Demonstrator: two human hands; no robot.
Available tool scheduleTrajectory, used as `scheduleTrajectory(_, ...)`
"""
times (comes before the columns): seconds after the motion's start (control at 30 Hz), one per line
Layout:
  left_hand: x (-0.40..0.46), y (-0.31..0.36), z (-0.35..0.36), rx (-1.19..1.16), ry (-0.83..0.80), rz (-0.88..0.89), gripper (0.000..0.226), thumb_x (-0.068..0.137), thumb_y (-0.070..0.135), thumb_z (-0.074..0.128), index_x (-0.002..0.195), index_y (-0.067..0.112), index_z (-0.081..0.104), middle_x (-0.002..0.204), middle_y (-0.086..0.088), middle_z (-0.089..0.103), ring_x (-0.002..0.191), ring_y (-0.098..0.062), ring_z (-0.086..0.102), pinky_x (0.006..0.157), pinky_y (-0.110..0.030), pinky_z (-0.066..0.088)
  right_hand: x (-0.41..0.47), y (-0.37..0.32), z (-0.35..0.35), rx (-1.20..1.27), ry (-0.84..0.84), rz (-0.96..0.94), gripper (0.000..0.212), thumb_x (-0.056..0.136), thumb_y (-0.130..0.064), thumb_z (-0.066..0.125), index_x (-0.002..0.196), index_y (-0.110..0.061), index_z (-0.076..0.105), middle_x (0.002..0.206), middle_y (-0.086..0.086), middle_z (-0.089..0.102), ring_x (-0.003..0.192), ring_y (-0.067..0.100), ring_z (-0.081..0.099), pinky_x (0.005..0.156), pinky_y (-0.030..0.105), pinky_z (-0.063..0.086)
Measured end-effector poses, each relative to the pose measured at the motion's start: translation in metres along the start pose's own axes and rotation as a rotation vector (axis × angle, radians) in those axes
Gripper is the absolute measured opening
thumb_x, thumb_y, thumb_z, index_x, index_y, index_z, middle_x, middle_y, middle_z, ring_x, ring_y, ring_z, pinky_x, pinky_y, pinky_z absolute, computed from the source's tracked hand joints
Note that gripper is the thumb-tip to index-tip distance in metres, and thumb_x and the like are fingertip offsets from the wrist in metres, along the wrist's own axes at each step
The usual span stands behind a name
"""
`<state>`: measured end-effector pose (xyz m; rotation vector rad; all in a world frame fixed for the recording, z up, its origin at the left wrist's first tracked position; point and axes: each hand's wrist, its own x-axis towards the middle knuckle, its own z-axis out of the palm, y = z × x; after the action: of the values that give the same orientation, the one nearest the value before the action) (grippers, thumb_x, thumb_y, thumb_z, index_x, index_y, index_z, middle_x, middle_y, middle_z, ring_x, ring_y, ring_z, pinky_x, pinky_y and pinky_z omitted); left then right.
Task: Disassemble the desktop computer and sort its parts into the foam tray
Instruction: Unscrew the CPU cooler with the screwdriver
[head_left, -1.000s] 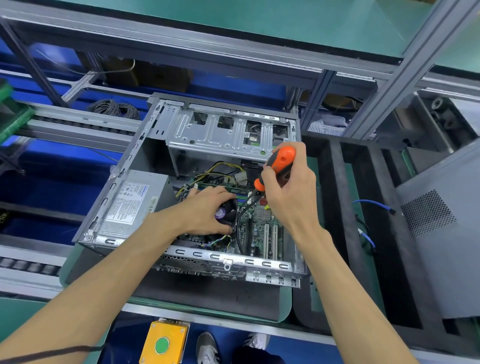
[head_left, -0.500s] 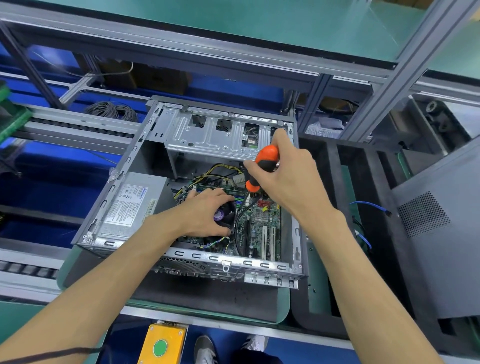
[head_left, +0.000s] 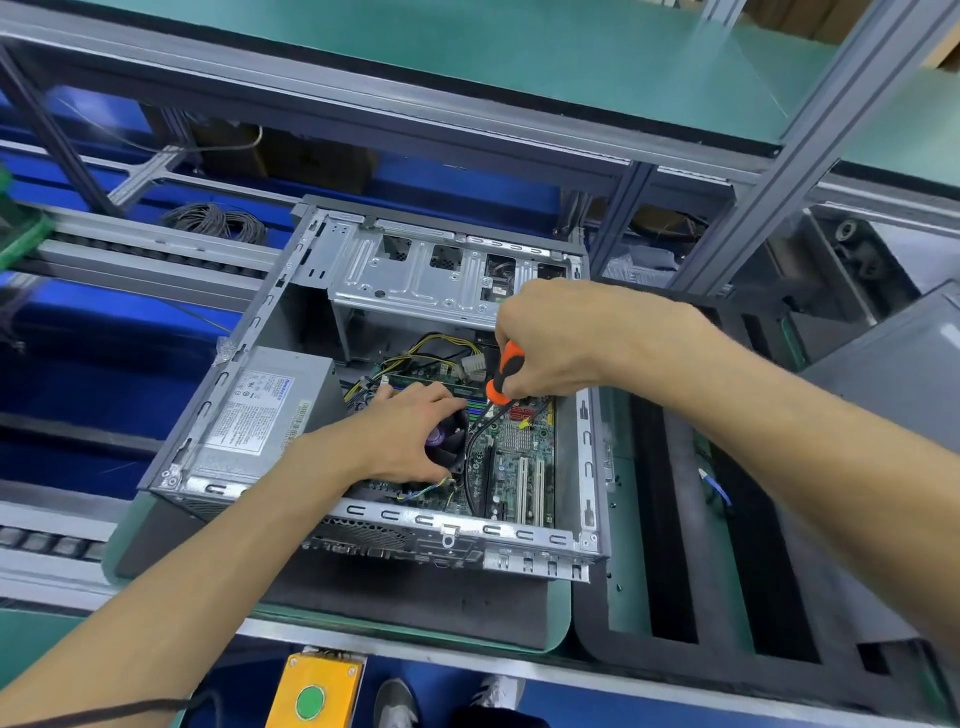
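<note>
An open desktop computer case (head_left: 584, 457) lies on the bench with its green motherboard (head_left: 522, 457) exposed. My left hand (head_left: 405, 436) rests over the black CPU fan (head_left: 449, 441), fingers curled around its edge. Above the board, my right hand (head_left: 556, 343) grips an orange-and-black screwdriver (head_left: 506, 374), its tip pointing down beside the fan. A grey power supply (head_left: 265, 410) sits in the case's left part, and a metal drive cage (head_left: 426, 275) spans the back. The black foam tray (head_left: 675, 519) lies to the right of the case.
A blue cable (head_left: 719, 491) lies in a tray slot. A grey case side panel (head_left: 893, 395) leans at the far right. A yellow box with a green button (head_left: 314, 693) hangs under the bench's front edge. Coiled wires (head_left: 215, 221) lie at the back left.
My right hand has rotated over the screwdriver and lowered it, covering more of the orange handle. My left hand has stayed on the fan.
</note>
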<state>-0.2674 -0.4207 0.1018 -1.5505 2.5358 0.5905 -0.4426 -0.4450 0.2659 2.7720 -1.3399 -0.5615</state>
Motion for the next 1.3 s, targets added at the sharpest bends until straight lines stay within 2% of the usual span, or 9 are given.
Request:
scheduleTrajectory(0.2, 0.000, 0.001, 0.000, -0.003, 0.014, -0.002, 0.095, 0.078, 0.055, 0.071, 0.156, 0.023, 0.025, 0.144, 0.006, 0.038, 0.135, -0.017, 0.032, 0.112, -0.047, 0.021, 0.017, 0.019, -0.002, 0.164, -0.165, 0.069, 0.056, 0.090, -0.057, 0.062, 0.053, -0.016, 0.053, 0.036, -0.007, 0.049, 0.033, 0.008, 0.045, 0.033, 0.018, 0.032)
scheduleTrajectory(0.4, 0.002, 0.002, -0.002, -0.018, 0.009, -0.009, 0.094, 0.078, 0.055, 0.071, 0.155, 0.023, 0.026, 0.143, 0.006, 0.038, 0.135, -0.016, 0.032, 0.114, -0.047, 0.020, 0.012, 0.034, 0.012, 0.660, -0.408, 0.374, 0.046, 0.101, -0.043, 0.048, 0.077, -0.008, 0.067, 0.045, -0.001, 0.047, 0.036, 0.015, 0.031, 0.039, 0.017, 0.021)
scheduleTrajectory(0.5, 0.003, 0.003, -0.003, -0.008, -0.004, -0.016, 0.094, 0.078, 0.056, 0.071, 0.155, 0.024, 0.026, 0.143, 0.006, 0.038, 0.134, -0.017, 0.033, 0.114, -0.049, 0.021, 0.004, 0.034, 0.008, 0.472, -0.379, 0.255, 0.044, 0.092, -0.055, 0.064, 0.085, -0.012, 0.060, 0.061, 0.000, 0.056, 0.049, 0.019, 0.043, 0.043, 0.020, 0.033)
scheduleTrajectory(0.6, 0.002, 0.002, -0.004, 0.002, -0.006, -0.014, 0.096, 0.078, 0.057, 0.070, 0.155, 0.023, 0.025, 0.142, 0.005, 0.038, 0.134, -0.017, 0.033, 0.114, -0.049, 0.022, -0.003, 0.024, 0.004, 0.079, -0.231, 0.075, 0.036, 0.088, -0.040, 0.072, 0.097, -0.017, 0.046, 0.081, 0.000, 0.053, 0.064, 0.018, 0.050, 0.049, 0.028, 0.035)
scheduleTrajectory(0.7, 0.002, 0.001, -0.004, -0.005, 0.000, -0.007, 0.097, 0.078, 0.058, 0.070, 0.156, 0.024, 0.024, 0.143, 0.006, 0.037, 0.135, -0.017, 0.033, 0.114, -0.047, 0.021, -0.003, 0.014, -0.001, -0.183, 0.001, -0.114, 0.024, 0.093, -0.035, 0.063, 0.090, -0.017, 0.048, 0.072, -0.003, 0.039, 0.058, 0.017, 0.041, 0.048, 0.029, 0.026)
scheduleTrajectory(0.83, 0.002, 0.001, -0.002, -0.014, 0.010, -0.001, 0.097, 0.077, 0.058, 0.070, 0.156, 0.023, 0.024, 0.142, 0.006, 0.037, 0.134, -0.016, 0.032, 0.113, -0.046, 0.019, 0.013, 0.000, -0.002, -0.130, 0.049, -0.089, 0.044, 0.099, -0.038, 0.052, 0.066, -0.011, 0.043, 0.064, 0.002, 0.041, 0.058, 0.025, 0.047, 0.046, 0.027, 0.027)
scheduleTrajectory(0.97, 0.002, 0.000, -0.002, -0.026, 0.013, 0.002, 0.096, 0.077, 0.057, 0.070, 0.155, 0.024, 0.026, 0.141, 0.005, 0.038, 0.133, -0.017, 0.033, 0.112, -0.045, 0.020, 0.032, 0.003, -0.007, 0.010, -0.244, 0.147, 0.038, 0.100, -0.026, 0.047, 0.067, -0.009, 0.056, 0.064, 0.003, 0.056, 0.048, 0.015, 0.047, 0.046, 0.024, 0.033)
scheduleTrajectory(1.1, 0.003, -0.001, -0.001, -0.047, 0.010, 0.004, 0.096, 0.076, 0.059, 0.070, 0.154, 0.024, 0.028, 0.138, 0.006, 0.039, 0.132, -0.017, 0.034, 0.111, -0.044, 0.021, 0.045, 0.000, -0.010, 0.136, -0.562, 0.208, 0.049, 0.104, -0.041, 0.046, 0.068, -0.010, 0.061, 0.050, -0.001, 0.056, 0.028, 0.013, 0.034, 0.039, 0.019, 0.027)
scheduleTrajectory(1.3, 0.005, -0.002, 0.000, -0.060, 0.009, 0.007, 0.096, 0.074, 0.059, 0.071, 0.153, 0.024, 0.029, 0.138, 0.006, 0.039, 0.132, -0.017, 0.033, 0.108, -0.045, 0.019, 0.024, -0.004, -0.007, -0.570, -0.003, -0.423, 0.048, 0.097, -0.048, 0.055, 0.064, -0.015, 0.043, 0.057, -0.002, 0.037, 0.063, 0.029, 0.048, 0.058, 0.032, 0.040)
